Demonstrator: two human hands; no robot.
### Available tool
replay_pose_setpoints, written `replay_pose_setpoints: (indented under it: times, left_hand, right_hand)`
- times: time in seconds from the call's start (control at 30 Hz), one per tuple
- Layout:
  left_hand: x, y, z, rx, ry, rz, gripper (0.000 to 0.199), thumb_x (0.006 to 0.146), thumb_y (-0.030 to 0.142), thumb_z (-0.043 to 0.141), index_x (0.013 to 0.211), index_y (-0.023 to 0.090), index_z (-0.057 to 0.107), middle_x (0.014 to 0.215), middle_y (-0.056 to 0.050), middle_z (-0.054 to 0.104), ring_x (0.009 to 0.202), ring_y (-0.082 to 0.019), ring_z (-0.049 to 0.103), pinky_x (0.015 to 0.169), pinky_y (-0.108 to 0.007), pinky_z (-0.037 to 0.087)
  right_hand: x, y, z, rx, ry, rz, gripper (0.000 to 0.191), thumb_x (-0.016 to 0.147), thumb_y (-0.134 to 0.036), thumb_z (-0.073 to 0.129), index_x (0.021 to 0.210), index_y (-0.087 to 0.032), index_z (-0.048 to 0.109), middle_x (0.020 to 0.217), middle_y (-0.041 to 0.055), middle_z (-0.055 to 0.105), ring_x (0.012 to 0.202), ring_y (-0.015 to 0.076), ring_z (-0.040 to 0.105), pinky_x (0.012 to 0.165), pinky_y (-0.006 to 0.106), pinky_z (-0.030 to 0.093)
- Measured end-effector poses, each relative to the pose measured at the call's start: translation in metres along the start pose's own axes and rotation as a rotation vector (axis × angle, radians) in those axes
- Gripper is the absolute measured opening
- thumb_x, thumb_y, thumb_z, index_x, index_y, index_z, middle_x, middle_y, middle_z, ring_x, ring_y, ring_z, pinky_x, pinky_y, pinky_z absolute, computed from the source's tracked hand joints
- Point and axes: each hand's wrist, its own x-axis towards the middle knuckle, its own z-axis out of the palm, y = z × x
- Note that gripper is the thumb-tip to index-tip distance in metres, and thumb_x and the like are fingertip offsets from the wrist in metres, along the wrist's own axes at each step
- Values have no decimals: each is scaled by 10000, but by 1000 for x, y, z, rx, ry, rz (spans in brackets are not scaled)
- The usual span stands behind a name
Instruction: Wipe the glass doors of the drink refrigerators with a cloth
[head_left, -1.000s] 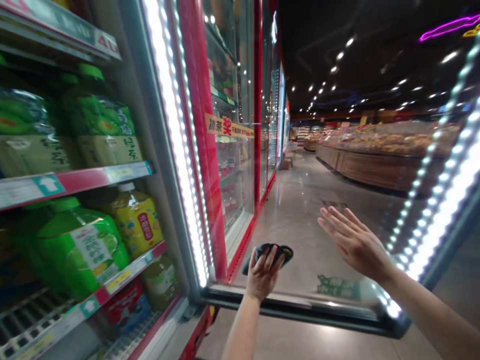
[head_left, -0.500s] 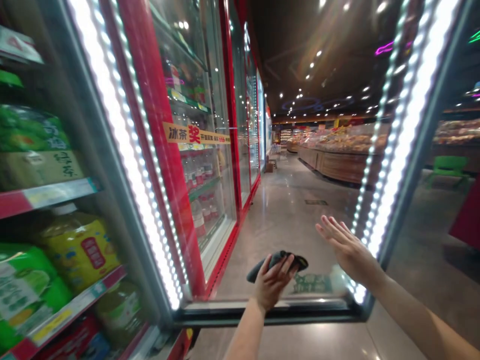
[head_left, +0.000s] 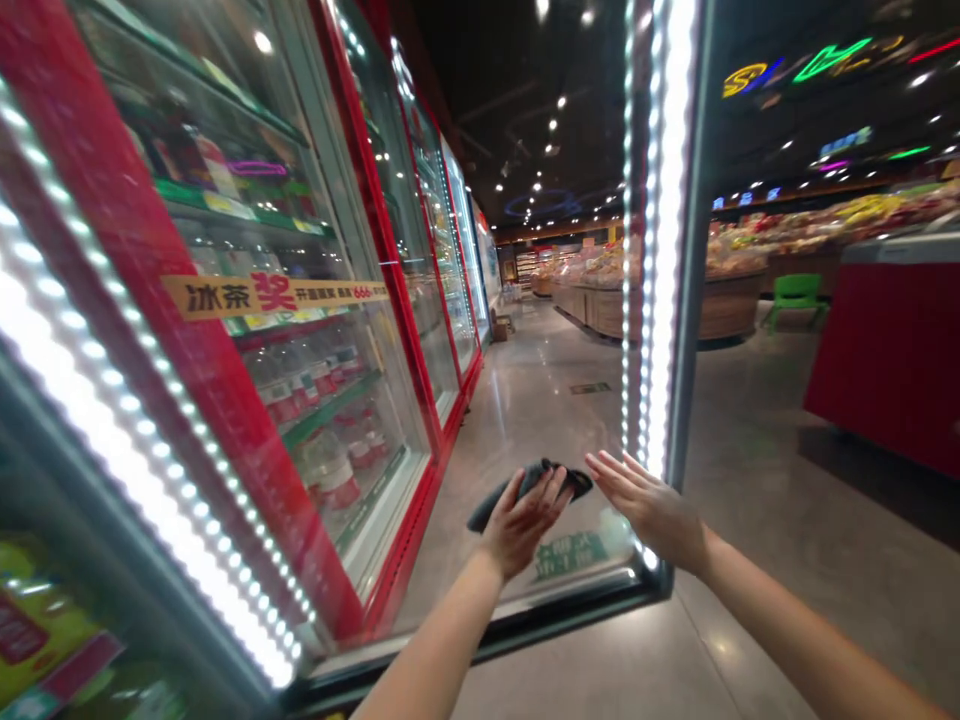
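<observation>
A glass door [head_left: 525,636] with a dark frame and bright light strips stands open in front of me. My left hand [head_left: 523,520] presses a dark grey cloth [head_left: 495,503] against the lower part of the glass, fingers over the cloth. Just to the right, my right hand [head_left: 649,505] lies with its fingers stretched out and pointing left, near the right light strip of the door; nothing is in it. A green printed marking [head_left: 571,553] shows on the glass below the hands.
Red-framed coolers [head_left: 431,400] with bottles run along the left. Packaged drinks [head_left: 37,610] sit on a shelf at lower left. To the right are a green chair [head_left: 797,292], a red counter [head_left: 885,350] and wooden produce stands [head_left: 731,305].
The view has turned right, so the door and coolers appear further left. The right hand is now closer to the left hand and cloth. The left hand still has the cloth.
</observation>
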Motion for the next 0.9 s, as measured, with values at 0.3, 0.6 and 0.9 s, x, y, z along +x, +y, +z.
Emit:
replay_pose_setpoints:
  times: [0.3, 0.6, 0.9]
  left_hand:
    - [94, -18, 0, -11, -22, 85, 559, 995, 245, 439, 1549, 230, 365, 1677, -54, 260, 1554, -228, 190, 1285, -530, 181]
    - [73, 60, 53, -45, 9, 349, 452, 979, 199, 413, 1410, 247, 541, 1602, -12, 411, 1513, -170, 285, 1290, -486, 205]
    - [116, 62, 63, -141, -80, 72, 510, 984, 189, 425, 1494, 207, 437, 1634, -83, 347, 1538, -256, 228, 1262, -563, 247]
  right_hand:
    - [-24, 29, -19, 14, 194, 97, 362, 952, -50, 492, 1253, -132, 676, 1291, 114, 695, 1285, 244, 599, 1059, 441, 547]
    - [-43, 40, -53, -7, 276, 192, 411, 892, 22, 483, 1096, -217, 748, 1067, 55, 747, 1093, 193, 667, 1118, 451, 470]
    - [-32, 52, -65, 21, 398, 344, 378, 908, -10, 514, 1123, -232, 732, 1203, 69, 729, 1221, 207, 626, 1133, 466, 453]
